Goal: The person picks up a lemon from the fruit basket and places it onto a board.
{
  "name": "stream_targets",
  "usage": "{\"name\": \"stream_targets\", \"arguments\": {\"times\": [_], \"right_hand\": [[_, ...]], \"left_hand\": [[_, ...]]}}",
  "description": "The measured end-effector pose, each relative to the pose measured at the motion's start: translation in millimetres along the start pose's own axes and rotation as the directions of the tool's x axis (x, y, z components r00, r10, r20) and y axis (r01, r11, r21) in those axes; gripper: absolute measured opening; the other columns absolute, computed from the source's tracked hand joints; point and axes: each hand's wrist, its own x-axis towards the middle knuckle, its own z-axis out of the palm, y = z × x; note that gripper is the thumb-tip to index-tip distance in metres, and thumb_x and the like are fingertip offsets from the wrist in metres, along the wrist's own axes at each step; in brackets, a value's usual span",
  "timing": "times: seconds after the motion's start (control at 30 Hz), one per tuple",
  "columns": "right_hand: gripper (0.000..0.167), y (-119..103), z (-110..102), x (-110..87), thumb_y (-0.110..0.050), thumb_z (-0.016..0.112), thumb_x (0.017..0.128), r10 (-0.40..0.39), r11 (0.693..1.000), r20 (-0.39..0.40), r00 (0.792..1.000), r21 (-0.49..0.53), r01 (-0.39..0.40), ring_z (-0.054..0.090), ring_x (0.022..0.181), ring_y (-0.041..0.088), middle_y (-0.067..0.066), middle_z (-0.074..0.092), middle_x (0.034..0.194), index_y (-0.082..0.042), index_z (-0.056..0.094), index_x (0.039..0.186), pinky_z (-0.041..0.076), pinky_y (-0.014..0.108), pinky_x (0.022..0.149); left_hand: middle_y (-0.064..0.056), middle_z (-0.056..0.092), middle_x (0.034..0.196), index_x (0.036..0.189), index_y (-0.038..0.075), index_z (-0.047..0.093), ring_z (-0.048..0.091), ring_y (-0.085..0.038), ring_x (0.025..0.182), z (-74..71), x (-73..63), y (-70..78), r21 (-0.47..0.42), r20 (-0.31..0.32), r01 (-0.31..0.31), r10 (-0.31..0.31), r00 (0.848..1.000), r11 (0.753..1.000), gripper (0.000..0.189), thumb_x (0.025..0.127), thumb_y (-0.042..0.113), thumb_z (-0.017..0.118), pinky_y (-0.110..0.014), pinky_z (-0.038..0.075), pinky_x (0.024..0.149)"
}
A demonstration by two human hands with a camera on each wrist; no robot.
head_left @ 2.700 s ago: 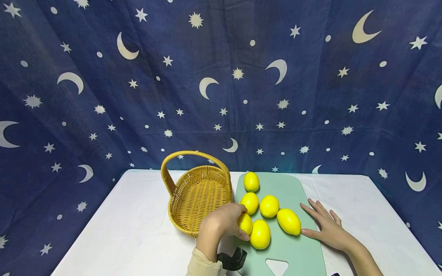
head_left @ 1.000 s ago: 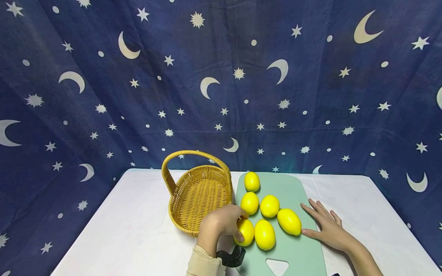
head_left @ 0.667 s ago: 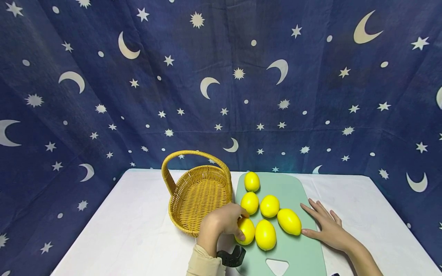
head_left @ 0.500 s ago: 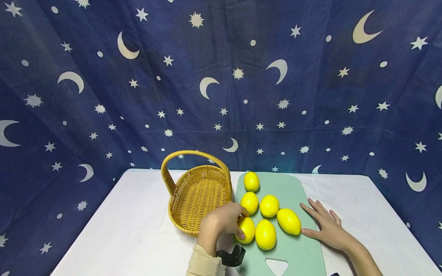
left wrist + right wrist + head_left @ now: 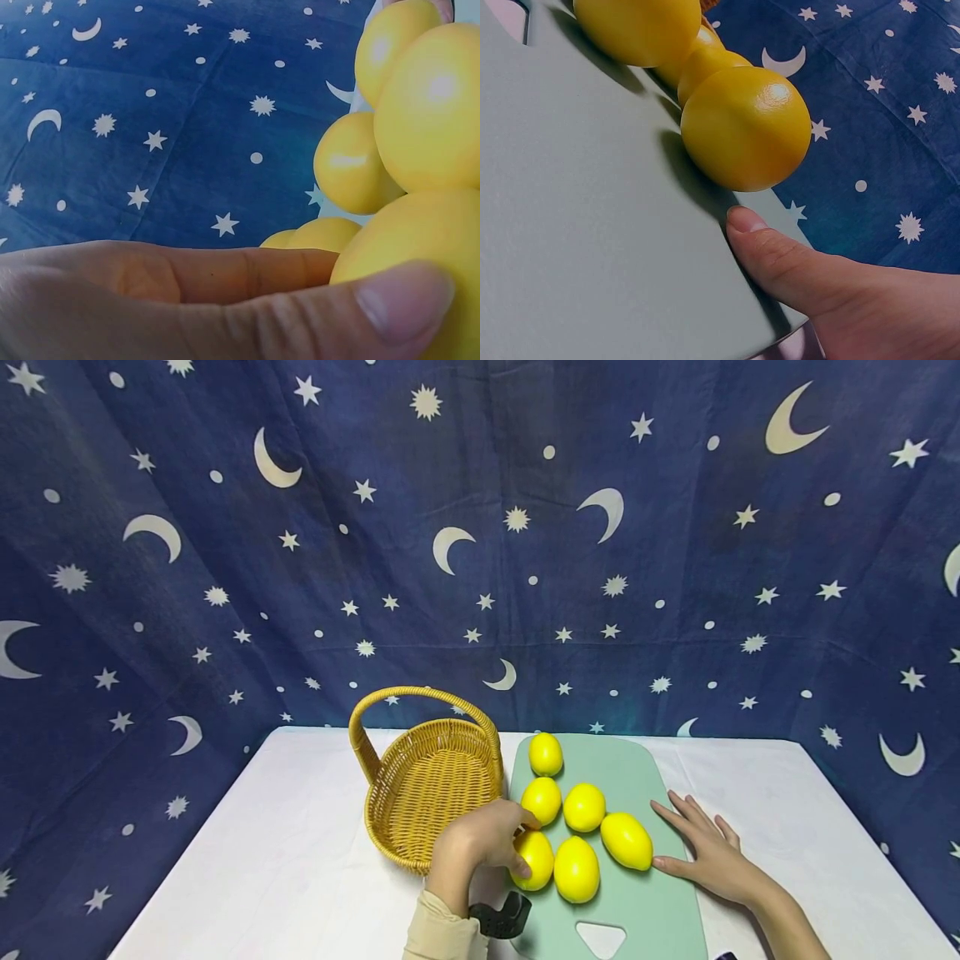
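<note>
Several yellow lemons lie on a pale green cutting board (image 5: 645, 910). With thumb and fingers round its sides, my left hand (image 5: 480, 842) grips the lemon at the board's left edge (image 5: 536, 862); the left wrist view shows the thumb (image 5: 405, 300) pressed on that lemon (image 5: 427, 232). A second lemon (image 5: 577, 870) lies just right of it. My right hand (image 5: 708, 852) rests spread over the board's right edge, holding nothing. In the right wrist view its thumb (image 5: 772, 251) is close to the rightmost lemon (image 5: 746, 129); whether they touch I cannot tell.
A wicker basket (image 5: 435, 793) with a tall handle stands left of the board, nothing inside it. Farther back on the board are more lemons (image 5: 546, 755). White cloth (image 5: 247, 860) covers the table, and a blue star-and-moon curtain (image 5: 480, 568) hangs behind.
Since the earliest frame, the gripped lemon has shifted slightly toward me and shows more, and the lemon beside it has moved a little right. My right hand has stayed in place.
</note>
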Motion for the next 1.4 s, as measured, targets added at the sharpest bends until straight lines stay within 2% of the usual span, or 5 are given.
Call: {"name": "stream_targets", "arguments": {"times": [0.53,1.4], "right_hand": [[0.077,-1.0,-0.3,-0.3,-0.042,0.072,0.078,-0.005,1.0,-0.003,1.0,-0.001,0.005,0.01,0.141,0.05,0.027,0.022,0.152,-0.011,0.043,0.142,-0.004,0.07,0.106],[0.076,0.1,0.8,0.1,-0.041,0.072,0.079,-0.013,1.0,-0.006,1.0,-0.009,0.012,0.01,0.141,0.049,0.027,0.022,0.152,-0.011,0.043,0.142,-0.003,0.07,0.105]], "left_hand": [[0.007,0.066,0.098,0.119,0.02,0.068,0.056,-0.005,0.084,-0.7,0.1,0.5,-0.026,0.0,0.013,-0.013,1.0,1.0,0.057,0.065,0.023,0.086,-0.023,0.05,0.079],[0.005,0.065,0.093,0.117,0.015,0.068,0.053,-0.006,0.08,2.0,3.3,-0.5,-0.048,-0.049,-0.028,0.026,0.998,0.998,0.055,0.065,0.022,0.087,-0.022,0.049,0.076]]}}
